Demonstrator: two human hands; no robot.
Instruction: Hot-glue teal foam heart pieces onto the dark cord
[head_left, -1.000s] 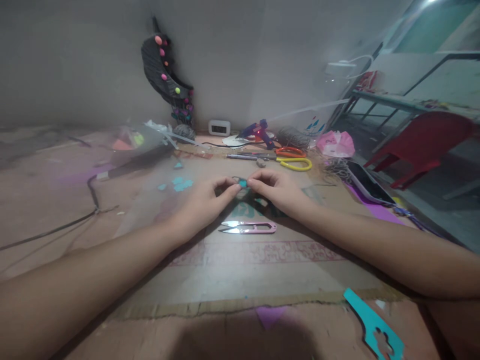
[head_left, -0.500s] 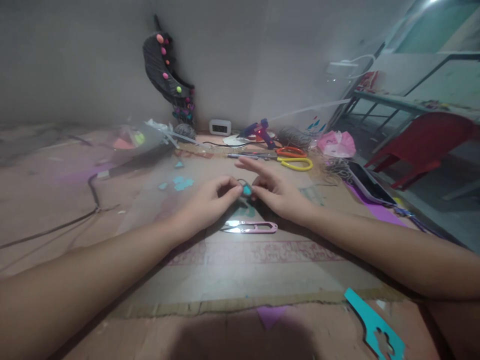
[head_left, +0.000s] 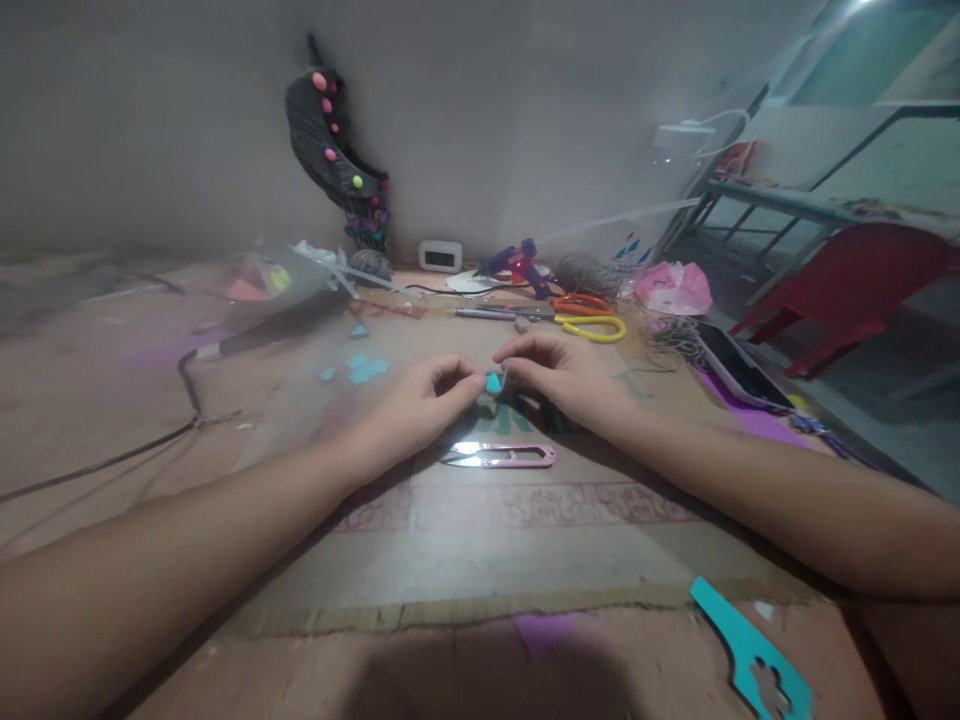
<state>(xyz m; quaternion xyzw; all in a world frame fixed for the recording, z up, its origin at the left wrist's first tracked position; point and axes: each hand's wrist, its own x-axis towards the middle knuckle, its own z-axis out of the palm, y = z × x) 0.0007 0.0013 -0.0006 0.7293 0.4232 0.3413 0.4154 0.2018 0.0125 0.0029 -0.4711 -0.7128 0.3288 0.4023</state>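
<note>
Over the middle of the board, my left hand pinches a small turquoise foam piece between thumb and forefinger. Just to its right is my right hand, thumb and forefinger brought close together with the other fingers curled. A thin grey strand, probably yarn, shows at its fingertips, though blur hides the exact grip. Below both hands lie pink-handled thread snips, blades pointing left. Several turquoise flower-like cutouts rest to the left of my left hand.
Orange-and-yellow-handled scissors, a purple glue gun and a small white clock stand along the back. A phone lies at right. In front is a turquoise foam sheet with a flower-shaped hole. A dark cable runs at left.
My right hand's raised, stretched fingers have curled down, and the hand has shifted slightly right. The dark loop by the turquoise piece no longer shows. My left hand keeps its pinch.
</note>
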